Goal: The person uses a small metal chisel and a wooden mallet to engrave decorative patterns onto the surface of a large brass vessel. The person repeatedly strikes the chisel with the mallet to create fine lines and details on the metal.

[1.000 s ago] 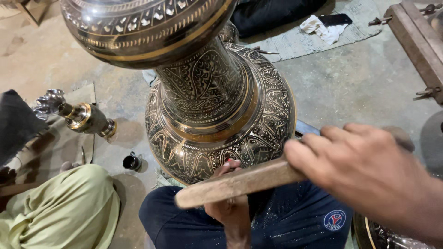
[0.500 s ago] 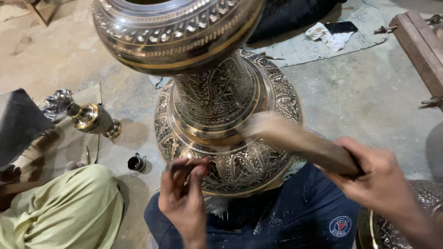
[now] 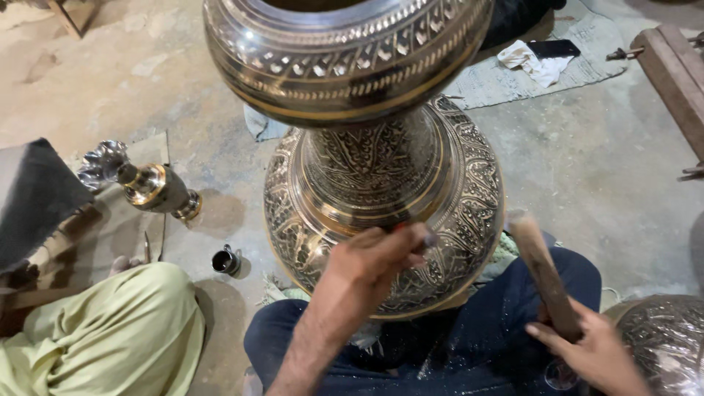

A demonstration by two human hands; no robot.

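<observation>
At the centre of the head view stood a tall engraved brass vase (image 3: 381, 183), its base resting against the person's dark blue trousers (image 3: 469, 345); its wide rim was cut off by the top edge. The left hand (image 3: 378, 257) was pressed against the lower belly of the vase, fingers curled tight around a small tool that was almost wholly hidden, only a reddish tip peeping out, so its kind could not be told. At 4 o'clock from the vase the right hand (image 3: 594, 348) was closed around the lower end of a wooden mallet (image 3: 543, 271), whose head was blurred and stood just beside the vase's flank; whether it touched could not be told. At 9 o'clock a small silver and brass goblet (image 3: 143, 183) lay tipped on the floor, with a small dark cup (image 3: 226, 260) nearer the vase. Another person's pale green clothed knee (image 3: 110, 330) filled 8 o'clock. Partly cut off at 4 o'clock was another engraved metal piece (image 3: 664, 337).
</observation>
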